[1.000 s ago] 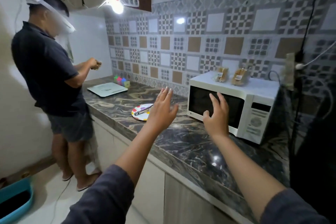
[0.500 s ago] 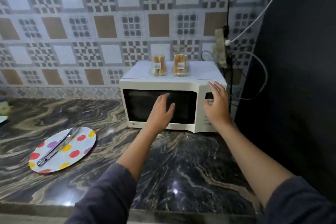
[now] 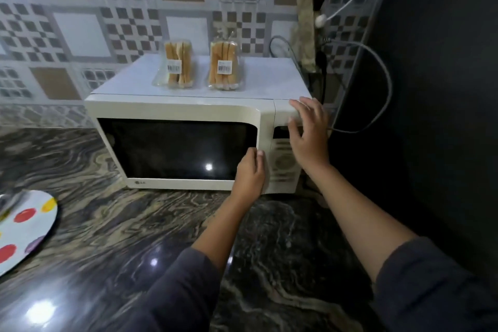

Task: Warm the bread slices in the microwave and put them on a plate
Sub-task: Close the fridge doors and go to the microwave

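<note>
A cream microwave (image 3: 177,108) stands on the dark marble counter with its door closed. Two clear packs of bread slices stand on its top: one to the left (image 3: 177,63), one to the right (image 3: 224,65). My left hand (image 3: 250,171) has its fingers curled at the right edge of the microwave door. My right hand (image 3: 308,135) rests with spread fingers on the microwave's top right corner, over the control panel. A white plate with coloured dots (image 3: 24,232) lies at the left edge of the view; something metallic rests on it, mostly cut off.
The marble counter (image 3: 129,237) runs across the foreground. A patterned tile wall rises behind the microwave. Cables and a wall socket (image 3: 319,19) hang just right of the microwave, next to a tall dark surface (image 3: 442,89) on the right.
The view has moved closer to the microwave. My left hand slid right from the door glass to the door's right edge. My right hand rose to the top right corner.
</note>
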The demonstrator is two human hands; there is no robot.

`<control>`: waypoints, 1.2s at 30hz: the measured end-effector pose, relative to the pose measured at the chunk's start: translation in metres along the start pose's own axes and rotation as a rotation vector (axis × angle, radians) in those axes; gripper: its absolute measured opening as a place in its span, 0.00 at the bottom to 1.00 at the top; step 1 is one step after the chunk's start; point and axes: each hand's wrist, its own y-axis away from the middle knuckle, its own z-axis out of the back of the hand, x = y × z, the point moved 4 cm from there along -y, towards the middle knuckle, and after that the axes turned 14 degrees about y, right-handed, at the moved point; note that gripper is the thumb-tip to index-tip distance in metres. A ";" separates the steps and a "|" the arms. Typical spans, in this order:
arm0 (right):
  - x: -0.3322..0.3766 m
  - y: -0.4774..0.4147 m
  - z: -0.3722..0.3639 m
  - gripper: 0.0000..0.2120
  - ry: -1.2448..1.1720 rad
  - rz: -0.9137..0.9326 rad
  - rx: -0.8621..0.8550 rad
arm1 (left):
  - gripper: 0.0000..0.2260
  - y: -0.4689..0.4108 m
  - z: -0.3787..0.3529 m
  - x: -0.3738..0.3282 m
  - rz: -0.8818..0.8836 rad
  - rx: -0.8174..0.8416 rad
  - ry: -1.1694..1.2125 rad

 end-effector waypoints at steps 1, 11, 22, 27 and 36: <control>-0.002 0.000 -0.003 0.17 -0.021 0.009 -0.042 | 0.12 0.000 -0.003 0.001 -0.010 -0.021 -0.003; 0.001 0.000 -0.003 0.14 -0.076 0.028 -0.226 | 0.15 0.004 -0.009 0.013 0.013 -0.085 -0.038; 0.005 -0.003 0.010 0.14 -0.129 -0.078 -0.053 | 0.16 0.046 0.005 0.017 -0.041 -0.042 0.017; 0.025 -0.005 0.014 0.19 -0.066 -0.237 0.079 | 0.17 0.086 0.034 0.012 -0.093 0.074 0.004; 0.139 0.061 0.053 0.12 -0.603 -0.266 0.598 | 0.15 0.163 0.093 0.005 -0.068 0.032 -0.029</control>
